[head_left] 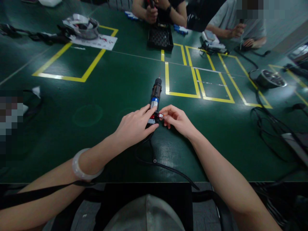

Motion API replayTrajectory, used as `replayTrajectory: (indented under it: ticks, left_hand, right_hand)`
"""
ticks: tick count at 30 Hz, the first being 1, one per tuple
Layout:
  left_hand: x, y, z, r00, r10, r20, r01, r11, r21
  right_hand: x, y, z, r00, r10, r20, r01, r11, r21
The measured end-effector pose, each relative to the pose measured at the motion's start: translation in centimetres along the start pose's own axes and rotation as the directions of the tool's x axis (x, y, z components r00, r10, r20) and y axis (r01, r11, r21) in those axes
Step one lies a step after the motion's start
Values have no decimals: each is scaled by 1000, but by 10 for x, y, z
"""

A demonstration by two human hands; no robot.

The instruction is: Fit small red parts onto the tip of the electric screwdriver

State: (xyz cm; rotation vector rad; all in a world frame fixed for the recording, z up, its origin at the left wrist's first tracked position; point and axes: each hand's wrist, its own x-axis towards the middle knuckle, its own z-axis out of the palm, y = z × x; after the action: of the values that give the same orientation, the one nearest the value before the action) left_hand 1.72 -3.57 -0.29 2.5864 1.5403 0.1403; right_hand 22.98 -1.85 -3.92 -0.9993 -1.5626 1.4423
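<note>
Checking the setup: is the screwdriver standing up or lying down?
Lying down: the screwdriver rests lengthwise on the table, tip pointing away.

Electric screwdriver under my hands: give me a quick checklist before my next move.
1. Electric screwdriver lying flat on the table, tip pointing away from you: ok.
2. Left hand closed around the tool's rear end: ok.
3. Right hand pinching the small white piece at the tool's side: ok.
4. Small white piece seated on the tool: cannot tell, too small and partly covered by fingers.
5. Cable looping loose on the table between your arms, not pinned under either: ok.
6. Co-workers' hands at the far edge, well away from the tool: ok.
</note>
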Motion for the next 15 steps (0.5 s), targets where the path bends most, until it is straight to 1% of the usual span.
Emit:
replayTrajectory:
  ticks: [6,15]
  left_hand:
    - [-1,0,-1,1000,-3,-5,2,1000,-7]
    - [0,1,1,1000,-6,0,6,1000,-16]
  right_hand:
    - [0,0,0,1000,9,-13,-9,1000,-25]
    - [-1,-4,2,997,77,-15,-77,997,3]
